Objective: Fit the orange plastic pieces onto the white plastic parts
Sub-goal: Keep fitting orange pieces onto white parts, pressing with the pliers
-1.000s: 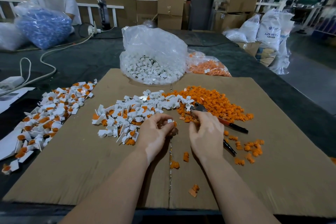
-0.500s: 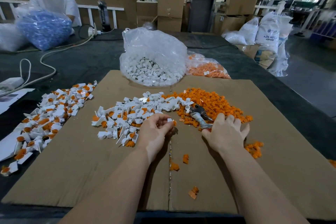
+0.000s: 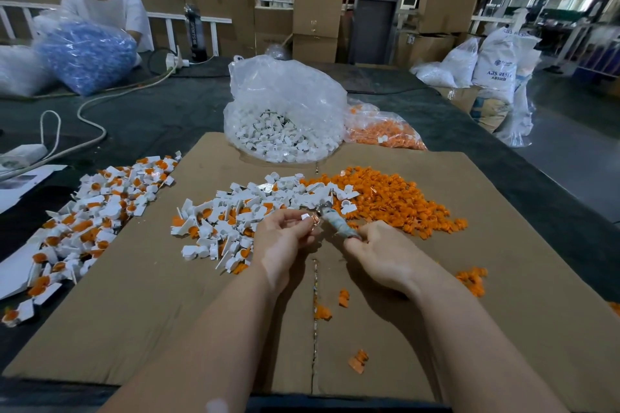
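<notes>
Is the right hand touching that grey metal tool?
Touching. The head view shows the right hand with fingers curled round the grey metal tool.

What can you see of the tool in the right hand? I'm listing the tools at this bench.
The tool looks like small pliers: a metal head with a pale, worn-looking handle. The right hand grips its handle; the head tilts up and away, over the near edge of the parts heaps. Its tip is blurred, close to the white part pinched by the left hand.
</notes>
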The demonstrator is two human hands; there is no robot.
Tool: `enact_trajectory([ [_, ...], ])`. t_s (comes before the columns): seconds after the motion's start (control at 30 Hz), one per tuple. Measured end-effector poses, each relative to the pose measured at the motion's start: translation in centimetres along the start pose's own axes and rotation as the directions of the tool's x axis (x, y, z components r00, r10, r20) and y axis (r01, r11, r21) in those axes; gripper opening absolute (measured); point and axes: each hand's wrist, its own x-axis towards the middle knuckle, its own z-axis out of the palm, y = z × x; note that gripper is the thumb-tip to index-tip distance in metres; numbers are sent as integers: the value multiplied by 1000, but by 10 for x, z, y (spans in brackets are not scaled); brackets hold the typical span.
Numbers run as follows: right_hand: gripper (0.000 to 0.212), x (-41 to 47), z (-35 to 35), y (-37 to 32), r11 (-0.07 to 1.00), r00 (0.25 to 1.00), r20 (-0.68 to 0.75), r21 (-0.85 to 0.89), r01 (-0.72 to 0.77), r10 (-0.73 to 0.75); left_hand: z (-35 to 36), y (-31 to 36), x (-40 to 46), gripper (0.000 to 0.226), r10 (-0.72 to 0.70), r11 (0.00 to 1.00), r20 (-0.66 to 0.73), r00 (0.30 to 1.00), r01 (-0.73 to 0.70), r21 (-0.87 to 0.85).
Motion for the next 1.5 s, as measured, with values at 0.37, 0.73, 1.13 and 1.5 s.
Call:
enact_trajectory([
  [0.37,27,-5,-16,-16,993,979,200,122,1,-26,-3,-5,13,5,-38,999,-103,994,36,-25],
  [0.73,27,-3,-15,-14,984,967,254,176,-39,-7,-4,-4,13,5,-34,999,-104,994,36,21],
  [1.13,12,-1,3,-17,998,993,104,12,61,-62,-3,-2,9,4,-48,999,-91,995,49,9],
  [1.5,12,-7,-11,-19,991,971,235,130,7,-38,-3,-2,7,5,-25,1000,-79,997,24,-18],
])
